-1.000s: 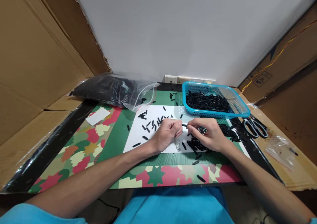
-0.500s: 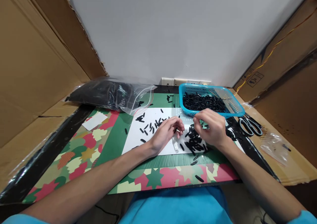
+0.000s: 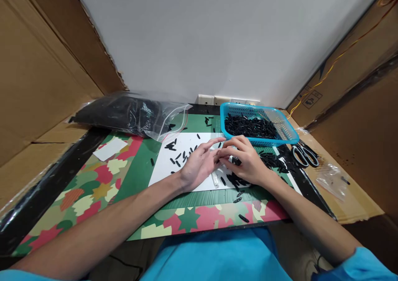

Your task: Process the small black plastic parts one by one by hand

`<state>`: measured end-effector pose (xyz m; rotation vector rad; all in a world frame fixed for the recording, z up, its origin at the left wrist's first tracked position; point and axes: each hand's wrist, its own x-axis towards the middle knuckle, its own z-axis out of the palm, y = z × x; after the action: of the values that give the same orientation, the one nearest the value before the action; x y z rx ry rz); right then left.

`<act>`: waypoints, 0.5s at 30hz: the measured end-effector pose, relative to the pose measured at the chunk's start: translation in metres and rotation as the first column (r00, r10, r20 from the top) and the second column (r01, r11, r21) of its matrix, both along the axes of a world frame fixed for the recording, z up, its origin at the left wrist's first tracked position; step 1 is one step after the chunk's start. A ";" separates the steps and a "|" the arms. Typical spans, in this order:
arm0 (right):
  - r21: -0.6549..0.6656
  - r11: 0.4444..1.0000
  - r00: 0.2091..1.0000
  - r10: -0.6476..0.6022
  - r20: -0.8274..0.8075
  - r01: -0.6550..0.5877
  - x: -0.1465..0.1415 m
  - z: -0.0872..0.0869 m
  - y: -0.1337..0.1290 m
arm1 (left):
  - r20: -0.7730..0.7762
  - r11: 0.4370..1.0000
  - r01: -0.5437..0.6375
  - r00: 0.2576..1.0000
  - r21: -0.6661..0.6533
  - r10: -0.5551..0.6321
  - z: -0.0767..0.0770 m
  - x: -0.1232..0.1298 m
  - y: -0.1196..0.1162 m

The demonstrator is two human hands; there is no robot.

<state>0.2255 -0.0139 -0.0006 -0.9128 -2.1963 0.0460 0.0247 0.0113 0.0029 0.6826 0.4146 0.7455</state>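
In the centre of the frame, the left hand [image 3: 196, 168] is open, palm turned up, while the right hand [image 3: 246, 160] curls its fingers over the left fingertips. Whether either grips a piece, I cannot tell (the fingers overlap). This looks like close fingertip handling; any next movement calls for a light, precise touch. Small black pieces [image 3: 178, 163] are scattered on the white paper [image 3: 163, 167] around the hands; more fill the blue basket [image 3: 261, 141], right of upper centre.
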 end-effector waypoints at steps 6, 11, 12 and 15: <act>-0.056 0.997 0.998 0.055 -0.010 -0.055 -0.004 -0.009 0.002 | 0.005 0.999 -0.009 1.000 0.036 0.009 -0.004 0.000 -0.001; -0.025 0.997 0.994 0.069 -0.087 -0.071 -0.001 -0.006 0.003 | -0.078 0.989 -0.049 0.995 0.142 0.061 -0.006 0.001 -0.003; -0.005 0.998 0.991 0.062 -0.121 -0.063 0.000 -0.005 0.003 | -0.136 0.974 -0.078 0.985 0.212 0.108 -0.007 0.002 -0.002; 0.055 0.998 0.979 0.038 -0.199 -0.028 0.004 -0.002 0.001 | -0.284 0.882 -0.103 0.924 0.460 0.256 -0.008 0.001 -0.001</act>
<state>0.2300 -0.0126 -0.0030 -0.8069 -2.0167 0.0918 0.0259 0.0098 -0.0053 1.2212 0.6412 0.9161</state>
